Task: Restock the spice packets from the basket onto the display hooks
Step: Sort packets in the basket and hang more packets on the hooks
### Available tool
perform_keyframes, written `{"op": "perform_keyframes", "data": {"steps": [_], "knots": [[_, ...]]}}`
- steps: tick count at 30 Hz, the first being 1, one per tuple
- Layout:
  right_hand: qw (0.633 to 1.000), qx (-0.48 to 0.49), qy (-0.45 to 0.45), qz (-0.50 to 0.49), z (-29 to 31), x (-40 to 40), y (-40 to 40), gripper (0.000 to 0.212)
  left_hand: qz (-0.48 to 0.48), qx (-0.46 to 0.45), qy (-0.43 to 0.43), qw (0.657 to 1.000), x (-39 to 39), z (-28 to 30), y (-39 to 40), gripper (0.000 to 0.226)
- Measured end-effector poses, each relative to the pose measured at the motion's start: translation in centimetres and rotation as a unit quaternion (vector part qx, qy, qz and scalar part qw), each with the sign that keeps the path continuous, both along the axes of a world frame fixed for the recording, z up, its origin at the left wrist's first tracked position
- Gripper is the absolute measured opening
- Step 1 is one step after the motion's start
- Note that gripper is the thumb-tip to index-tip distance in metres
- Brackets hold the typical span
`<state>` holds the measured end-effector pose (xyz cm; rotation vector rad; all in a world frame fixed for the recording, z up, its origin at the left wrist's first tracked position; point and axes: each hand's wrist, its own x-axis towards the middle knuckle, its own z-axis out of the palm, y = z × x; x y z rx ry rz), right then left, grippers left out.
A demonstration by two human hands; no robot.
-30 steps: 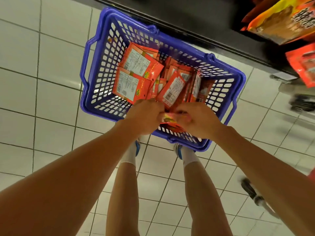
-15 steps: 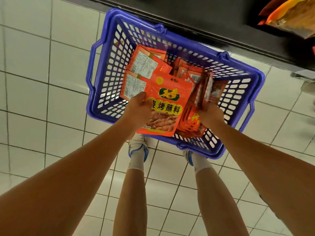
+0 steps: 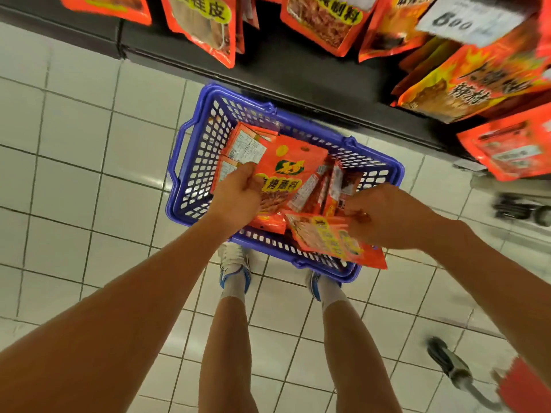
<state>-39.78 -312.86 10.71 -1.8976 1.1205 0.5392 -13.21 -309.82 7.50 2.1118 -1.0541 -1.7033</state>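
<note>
**Q:** What is in front of the person?

**A:** A blue slatted plastic shopping basket [image 3: 190, 162] sits on white floor tiles [image 3: 74, 150] at their feet, against a dark shelf base. Loose orange-red foil spice packets [image 3: 247, 147] lie inside it.

**Q:** What are the hands doing?

**A:** The left hand [image 3: 238, 195] pinches one flat orange-red packet with a yellow label band [image 3: 286, 174], face up, above the basket. The right hand [image 3: 384, 216] grips a fanned bunch of similar packets [image 3: 331, 236] over the basket's near rim.

**Q:** Which step is this?

**A:** Picking up stock, it seems; nothing in hand is hung yet.

**Q:** And next?

**A:** Probably lifting toward the hanging orange spice bags [image 3: 477, 81] above. The hooks themselves are not visible, so each packet's top hole must be found and threaded.
</note>
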Motion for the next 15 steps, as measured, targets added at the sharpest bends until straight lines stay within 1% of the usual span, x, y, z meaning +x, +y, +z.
{"op": "perform_keyframes", "data": {"steps": [2, 3, 4, 6, 7, 9, 10, 12, 14, 15], "knots": [[0.994, -0.037, -0.062, -0.083, 2.8, 1.1, -1.7, 0.027, -0.004, 0.022, 0.041, 0.999, -0.2, 1.9, -0.6, 0.019], [0.986, -0.070, -0.086, -0.126, 4.1, 1.8, -2.6, 0.027, 0.014, 0.034, 0.072, 0.997, -0.3, 3.2, -0.8, 0.016], [0.976, -0.100, -0.104, -0.163, 5.2, 2.4, -3.5, 0.025, 0.043, 0.053, 0.102, 0.992, -0.4, 4.5, -1.1, 0.018], [0.962, -0.138, -0.117, -0.206, 7.6, 3.6, -5.2, 0.025, 0.087, 0.077, 0.148, 0.982, -0.4, 7.5, -1.3, 0.031], [0.958, -0.147, -0.118, -0.217, 9.0, 4.2, -5.9, 0.024, 0.071, 0.062, 0.164, 0.982, -0.3, 9.2, -1.5, 0.027], [0.949, -0.156, -0.131, -0.241, 12.2, 5.3, -6.8, 0.033, -0.001, 0.021, 0.175, 0.984, 0.0, 13.2, -1.6, 0.016], [0.943, -0.163, -0.141, -0.252, 14.0, 5.9, -7.0, 0.034, -0.010, 0.004, 0.168, 0.986, 0.1, 15.1, -1.7, 0.017], [0.930, -0.183, -0.165, -0.273, 18.2, 6.9, -7.1, 0.026, 0.015, -0.031, 0.152, 0.988, 0.4, 19.2, -1.7, 0.019], [0.911, -0.217, -0.183, -0.300, 23.0, 7.0, -7.5, 0.015, 0.051, -0.064, 0.156, 0.984, 1.0, 23.8, -1.9, 0.021], [0.897, -0.237, -0.190, -0.322, 25.6, 6.8, -7.6, 0.015, 0.071, -0.079, 0.158, 0.982, 1.4, 26.2, -2.1, 0.021]]}}
